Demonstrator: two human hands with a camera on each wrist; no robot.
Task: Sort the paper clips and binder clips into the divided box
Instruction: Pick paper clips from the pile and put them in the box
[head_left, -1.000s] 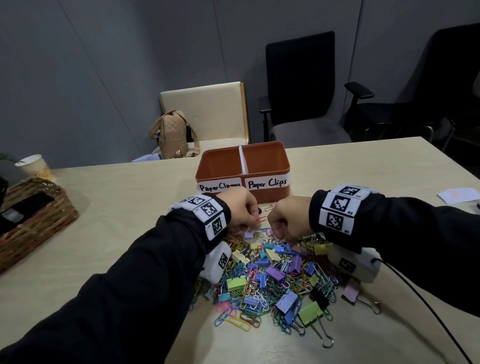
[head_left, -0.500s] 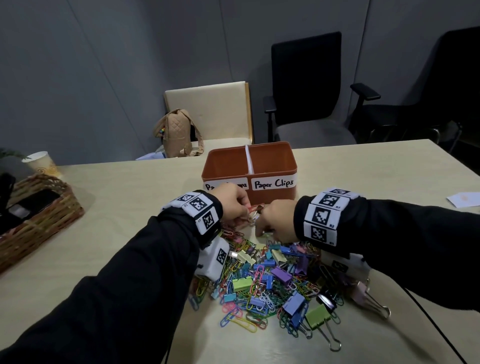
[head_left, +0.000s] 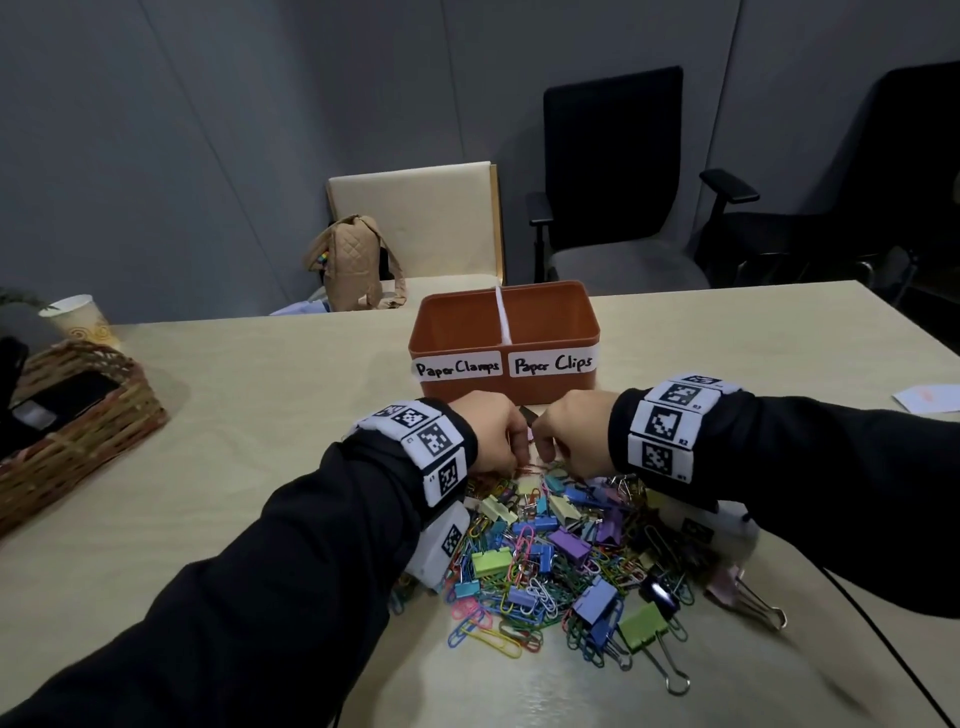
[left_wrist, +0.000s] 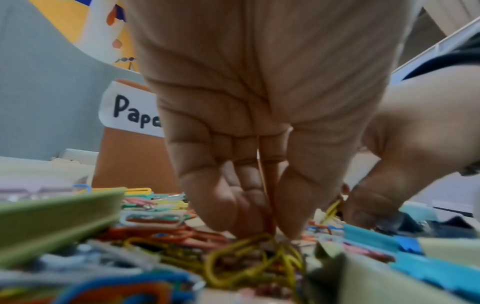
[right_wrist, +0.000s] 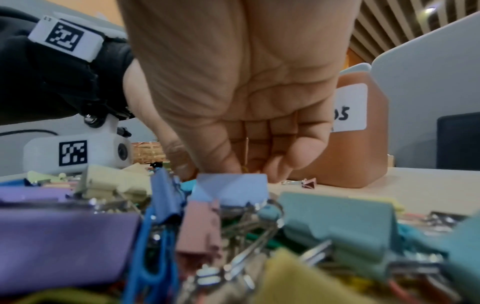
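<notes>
The orange divided box (head_left: 550, 317) stands just beyond my hands, its left half labelled "Paper Clamps" and its right half "Paper Clips". A mixed pile of coloured paper clips and binder clips (head_left: 561, 551) lies in front of it. Both hands point fingers down into the pile's far edge, nearly touching each other. My left hand (left_wrist: 272, 232) pinches a thin paper clip wire between thumb and fingers above a yellow paper clip (left_wrist: 241, 248). My right hand (right_wrist: 244, 168) has its fingers curled on a yellow paper clip (left_wrist: 332, 209). Both sets of fingertips are hidden in the head view.
A small pink binder clip (right_wrist: 309, 183) lies alone by the box's foot. A wicker basket (head_left: 78, 431) and paper cup (head_left: 78, 317) sit at the left, a paper slip (head_left: 924, 397) at the right edge. Chairs and a tan bag (head_left: 353, 265) stand behind the table.
Both hands have dropped from raised fists near the box front down into the far edge of the pile, with their fingertips now among the clips.
</notes>
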